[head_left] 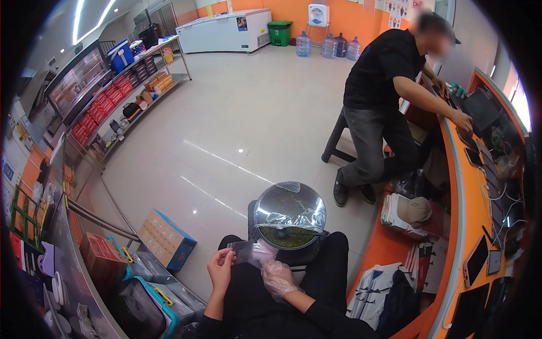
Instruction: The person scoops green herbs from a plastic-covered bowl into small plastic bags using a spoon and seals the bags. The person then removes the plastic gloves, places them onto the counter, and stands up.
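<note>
My bare left hand (pixel 221 271) pinches the edge of a small clear plastic bag (pixel 243 252) above my lap. My right hand (pixel 279 278) wears a loose transparent plastic glove. Its fingers are closed at the other end of the bag, where crumpled plastic with white and pinkish patches blurs together; the bag's contents cannot be made out. Just beyond my hands, a round metal pot (pixel 307 246) stands on a dark stool (pixel 252 217) between my knees. Green chopped food (pixel 288 237) shows at its near side. Clear plastic film (pixel 289 204) covers the far part.
A person in black (pixel 377 73) leans over the orange counter (pixel 451 169) at right, where phones and cables lie. A cardboard box (pixel 165 240) and plastic bins (pixel 138 305) stand at left. Farther off are a shelf of red boxes (pixel 104 101), a chest freezer (pixel 226 33) and water bottles (pixel 329 46).
</note>
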The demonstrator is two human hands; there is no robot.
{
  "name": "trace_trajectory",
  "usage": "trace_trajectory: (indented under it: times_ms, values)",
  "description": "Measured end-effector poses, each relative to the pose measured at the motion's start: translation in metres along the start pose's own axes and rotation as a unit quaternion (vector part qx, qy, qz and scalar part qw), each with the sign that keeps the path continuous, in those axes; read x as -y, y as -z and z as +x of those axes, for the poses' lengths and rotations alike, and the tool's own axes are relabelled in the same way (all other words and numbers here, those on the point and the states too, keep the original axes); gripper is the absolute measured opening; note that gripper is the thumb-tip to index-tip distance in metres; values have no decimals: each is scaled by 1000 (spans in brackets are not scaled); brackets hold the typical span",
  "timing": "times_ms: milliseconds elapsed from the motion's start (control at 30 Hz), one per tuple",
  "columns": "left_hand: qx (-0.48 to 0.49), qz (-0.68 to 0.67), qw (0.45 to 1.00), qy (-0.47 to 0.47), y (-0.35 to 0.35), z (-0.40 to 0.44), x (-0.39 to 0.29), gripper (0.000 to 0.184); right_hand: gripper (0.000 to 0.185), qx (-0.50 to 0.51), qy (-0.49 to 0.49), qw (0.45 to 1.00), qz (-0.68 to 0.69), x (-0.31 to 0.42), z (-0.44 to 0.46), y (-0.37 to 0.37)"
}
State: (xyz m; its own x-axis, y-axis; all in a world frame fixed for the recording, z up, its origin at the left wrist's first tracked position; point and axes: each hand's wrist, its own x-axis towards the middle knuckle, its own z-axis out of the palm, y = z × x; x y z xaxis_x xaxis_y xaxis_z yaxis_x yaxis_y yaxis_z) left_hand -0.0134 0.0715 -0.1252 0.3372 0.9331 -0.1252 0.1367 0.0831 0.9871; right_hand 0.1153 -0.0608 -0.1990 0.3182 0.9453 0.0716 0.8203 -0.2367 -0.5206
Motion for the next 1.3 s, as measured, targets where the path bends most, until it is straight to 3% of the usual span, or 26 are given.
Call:
trace_trajectory:
  times_ms: [33, 167, 267, 567, 667, 833, 967, 1033, 1067, 1100, 1200, 1300]
  values:
    - [-11, -29, 999, 22, 0, 0, 5, 17, 22, -9, 25, 1000, 5, -5, 1, -5]
    - [-40, -1, 999, -33, 1, 4, 28, 16, 30, -1, 52, 999, -14, -12, 4, -12]
    - [-63, 48, 994, -71, 6, 2, 33, 14, 35, 61, 59, 988, -132, -18, 10, -20]
    - [-48, -12, 999, 7, 20, -6, 21, 14, 30, -68, -4, 979, -190, -35, 34, -58]
    - [-54, -71, 995, 47, 18, -11, 14, 15, 31, -38, -2, 988, -152, -39, 36, -76]
    - [-54, -104, 991, 72, 13, -18, 16, 14, 21, -81, -59, 995, -18, 18, 26, 17]
    - [-17, -51, 999, 5, 6, -29, 12, 10, 21, -147, -79, 963, 209, 44, 17, 71]
    - [23, -24, 998, -59, -7, -38, 2, 8, 25, -86, -85, 949, 292, 60, 7, 102]
    - [38, 33, 995, -91, -12, -43, -2, 8, 28, -123, -47, 950, 283, 63, 2, 105]
    - [49, 89, 987, -125, -17, -49, -6, 8, 30, -81, -69, 936, 334, 73, -2, 125]
    - [98, 71, 984, -129, -35, -65, -16, 11, 29, -82, -73, 943, 314, 60, -13, 119]
    - [152, 3, 987, -42, -39, -66, -18, 9, 28, -71, -82, 923, 369, 58, -23, 132]
